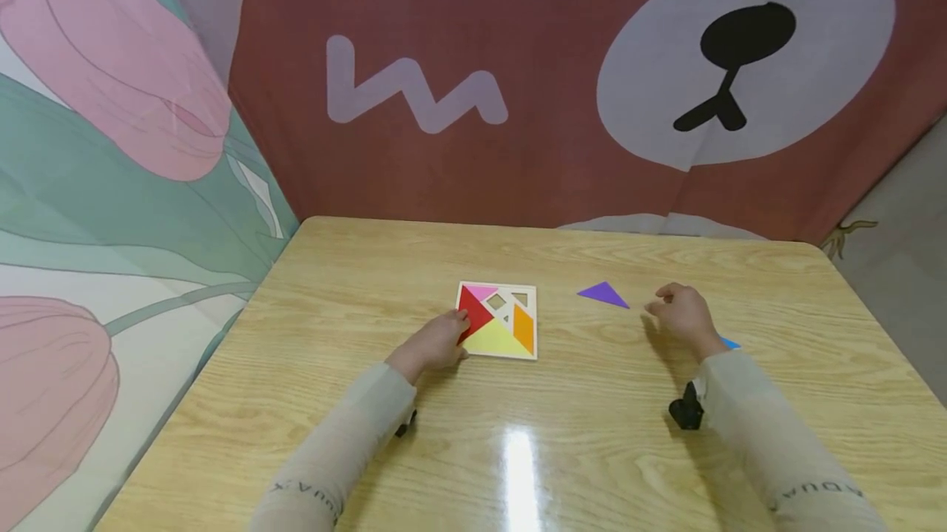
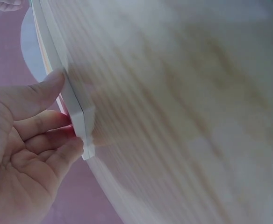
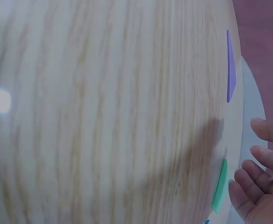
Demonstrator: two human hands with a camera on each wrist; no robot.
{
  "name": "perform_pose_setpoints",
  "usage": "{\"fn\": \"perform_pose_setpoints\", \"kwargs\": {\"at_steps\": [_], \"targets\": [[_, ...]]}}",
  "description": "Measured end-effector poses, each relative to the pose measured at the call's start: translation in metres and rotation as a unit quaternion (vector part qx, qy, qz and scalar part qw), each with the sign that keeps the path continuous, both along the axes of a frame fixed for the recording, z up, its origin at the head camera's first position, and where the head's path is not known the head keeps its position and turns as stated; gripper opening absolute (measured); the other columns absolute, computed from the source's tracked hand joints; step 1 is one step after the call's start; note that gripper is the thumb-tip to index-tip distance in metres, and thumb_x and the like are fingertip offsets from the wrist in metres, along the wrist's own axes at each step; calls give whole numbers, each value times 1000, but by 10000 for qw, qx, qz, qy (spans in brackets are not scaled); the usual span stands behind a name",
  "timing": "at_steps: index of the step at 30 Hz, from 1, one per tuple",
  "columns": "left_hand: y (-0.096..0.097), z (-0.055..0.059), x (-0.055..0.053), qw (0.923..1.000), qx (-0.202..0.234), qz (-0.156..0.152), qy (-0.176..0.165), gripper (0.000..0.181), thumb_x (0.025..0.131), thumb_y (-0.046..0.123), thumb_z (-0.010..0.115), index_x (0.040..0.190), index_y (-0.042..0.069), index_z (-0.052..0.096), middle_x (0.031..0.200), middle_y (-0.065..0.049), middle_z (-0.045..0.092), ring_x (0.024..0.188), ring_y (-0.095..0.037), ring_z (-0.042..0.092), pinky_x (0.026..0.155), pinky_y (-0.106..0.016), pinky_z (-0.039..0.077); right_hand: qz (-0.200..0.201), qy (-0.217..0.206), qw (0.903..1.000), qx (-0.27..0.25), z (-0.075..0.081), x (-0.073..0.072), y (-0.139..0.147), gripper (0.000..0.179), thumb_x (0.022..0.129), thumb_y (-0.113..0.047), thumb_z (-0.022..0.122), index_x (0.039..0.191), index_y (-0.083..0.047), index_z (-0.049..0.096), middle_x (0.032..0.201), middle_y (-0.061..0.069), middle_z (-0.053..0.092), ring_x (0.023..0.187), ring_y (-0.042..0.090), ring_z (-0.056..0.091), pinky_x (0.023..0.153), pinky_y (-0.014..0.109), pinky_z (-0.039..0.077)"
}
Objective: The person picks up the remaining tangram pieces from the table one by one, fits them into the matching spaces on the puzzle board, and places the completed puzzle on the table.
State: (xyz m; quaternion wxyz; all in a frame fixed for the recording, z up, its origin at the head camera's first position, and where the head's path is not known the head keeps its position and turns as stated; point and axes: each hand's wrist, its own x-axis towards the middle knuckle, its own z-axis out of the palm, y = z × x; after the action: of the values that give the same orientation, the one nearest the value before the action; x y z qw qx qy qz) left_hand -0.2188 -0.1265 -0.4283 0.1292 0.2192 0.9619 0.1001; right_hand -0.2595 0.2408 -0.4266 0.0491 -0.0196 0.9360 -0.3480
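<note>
In the head view a white-framed tangram board (image 1: pixel 536 320) lies mid-table. It holds a red triangle (image 1: pixel 475 312), a yellow triangle (image 1: pixel 497 340), a pink piece (image 1: pixel 481 292) and an orange parallelogram (image 1: pixel 523 326). My left hand (image 1: pixel 438 340) grips the board's left corner, fingertips on the red triangle and thumb along the near side in the left wrist view. A purple triangle (image 1: pixel 604 293) lies right of the board. Over the table farther right, my right hand (image 1: pixel 682 316) holds nothing, its fingers loosely bent near a green piece (image 3: pixel 219 186) that the hand hides from the head view.
Part of a blue piece (image 1: pixel 730 343) shows beside the right wrist. A curtain with a bear print (image 1: pixel 444 170) hangs behind the wooden table (image 1: pixel 592 433), and a flower-print cloth (image 1: pixel 148 211) hangs at the left. Both wrists carry small black devices (image 1: pixel 688 409).
</note>
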Motion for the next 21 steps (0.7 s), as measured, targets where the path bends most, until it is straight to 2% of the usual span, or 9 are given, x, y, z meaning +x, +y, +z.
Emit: {"fn": "perform_pose_setpoints", "kwargs": {"at_steps": [6, 14, 21], "targets": [[1, 1, -2, 10000, -46, -34, 46, 50, 78, 13, 62, 121, -7, 45, 130, -19, 37, 120, -30, 33, 99, -35, 27, -10, 21, 10000, 12, -1, -3, 4, 45, 85, -16, 51, 114, 17, 40, 112, 35, 40, 100, 45, 40, 78, 50, 39], [2, 1, -2, 10000, 6, -79, 61, 51, 78, 13, 62, 121, -8, 45, 130, -19, 37, 120, -30, 32, 99, -34, 26, -193, 107, 9991, 370, -4, -6, 11, 48, 83, -16, 54, 114, 18, 41, 109, 34, 44, 97, 45, 43, 77, 49, 41], [3, 0, -3, 10000, -2, -37, -1, 51, 78, 14, 62, 121, -8, 44, 130, -18, 36, 121, -29, 31, 99, -34, 26, -223, 170, 9982, 531, -8, -7, 14, 51, 81, -18, 57, 113, 17, 41, 106, 37, 42, 96, 50, 36, 78, 53, 37]]}}
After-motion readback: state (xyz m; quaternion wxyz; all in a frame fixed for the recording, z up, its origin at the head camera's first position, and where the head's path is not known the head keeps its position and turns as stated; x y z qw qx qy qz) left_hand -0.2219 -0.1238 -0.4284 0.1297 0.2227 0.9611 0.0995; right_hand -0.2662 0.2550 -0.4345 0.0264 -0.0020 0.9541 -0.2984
